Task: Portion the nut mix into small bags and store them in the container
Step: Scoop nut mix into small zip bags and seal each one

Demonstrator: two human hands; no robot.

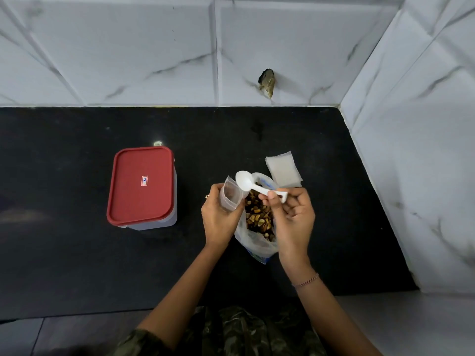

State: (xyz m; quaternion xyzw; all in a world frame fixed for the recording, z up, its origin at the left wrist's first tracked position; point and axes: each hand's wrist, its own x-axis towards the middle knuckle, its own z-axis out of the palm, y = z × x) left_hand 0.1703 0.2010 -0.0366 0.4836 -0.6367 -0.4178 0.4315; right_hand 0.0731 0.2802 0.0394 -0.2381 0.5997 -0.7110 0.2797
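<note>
Hands work over a black counter (77,253) that runs into a corner of white marbled wall tiles (154,60), seen from above through my own eyes.

My left hand (221,217) holds a small clear bag (231,195) upright, fingers curled round its lower half, its mouth open toward the back edge of the counter. Something dark shows through the plastic, but I cannot tell whether it is nuts or the counter behind. A ring (207,196) sits on this hand.

My right hand (293,217) pinches the handle of a white plastic spoon (253,187) between thumb and fingertips. The spoon's bowl is empty and hangs just beside the mouth of the small clear bag. A thin bracelet (305,280) circles this wrist.

Between and below my hands lies a larger plastic bag of nut mix (259,222), open, its brown and yellow pieces showing. It rests near the middle of the counter, a little toward the right edge.

Just beyond it, toward the back right corner, lies a flat stack of empty bags (282,170).

Well apart, toward the left edge, stands a rectangular container (169,201) with pale walls. Its red lid (141,186) is on and carries a small sticker.

A dark lump (267,82) marks the back wall above the counter.
</note>
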